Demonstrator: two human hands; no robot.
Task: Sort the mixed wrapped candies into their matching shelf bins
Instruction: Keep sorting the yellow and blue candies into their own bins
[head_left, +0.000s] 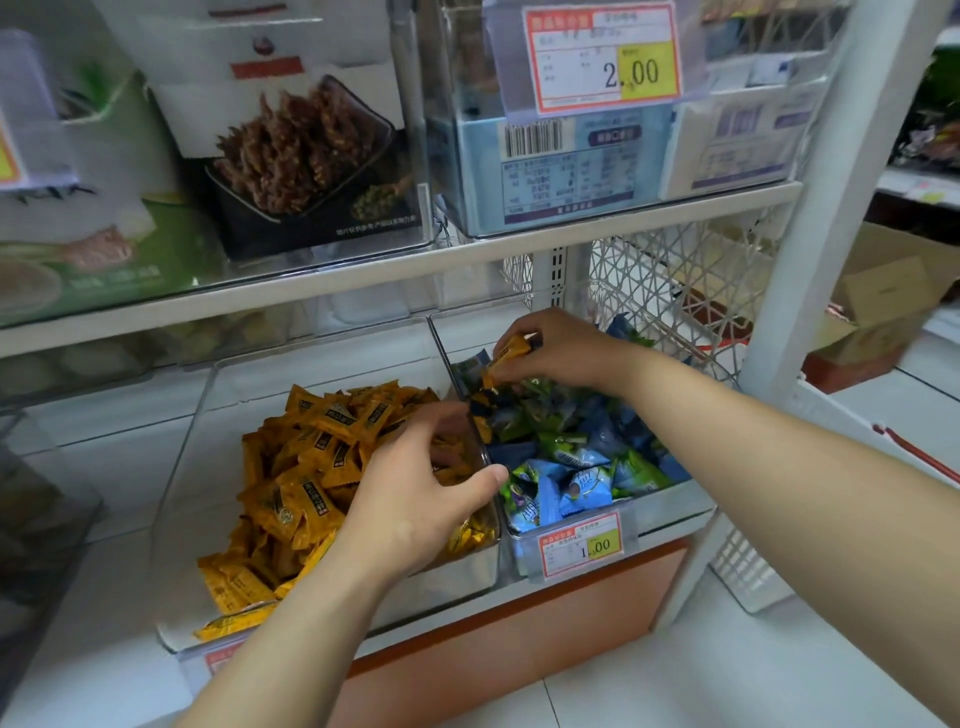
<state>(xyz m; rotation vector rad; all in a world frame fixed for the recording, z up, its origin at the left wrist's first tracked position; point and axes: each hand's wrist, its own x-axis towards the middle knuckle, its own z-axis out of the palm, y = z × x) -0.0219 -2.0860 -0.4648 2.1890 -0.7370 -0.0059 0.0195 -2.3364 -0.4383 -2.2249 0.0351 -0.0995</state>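
Two clear bins stand side by side on the lower shelf. The left bin (182, 467) is piled with orange wrapped candies (306, 467). The right bin (670, 501) holds blue and green wrapped candies (566, 467). My right hand (561, 348) hovers over the back of the right bin and pinches an orange candy (511, 351) between its fingertips. My left hand (421, 488) rests on the divider between the bins, thumb hooked over the wall, fingers curled down into the orange pile. Whether those fingers hold a candy is hidden.
A 1.00 price tag (582, 545) hangs on the right bin's front. The shelf above carries snack boxes (306, 156) and a 2.00 price tag (602, 57). A white lattice basket (670, 291) sits behind the right bin. A white upright post (810, 249) borders the shelf, cardboard boxes (883, 312) beyond it.
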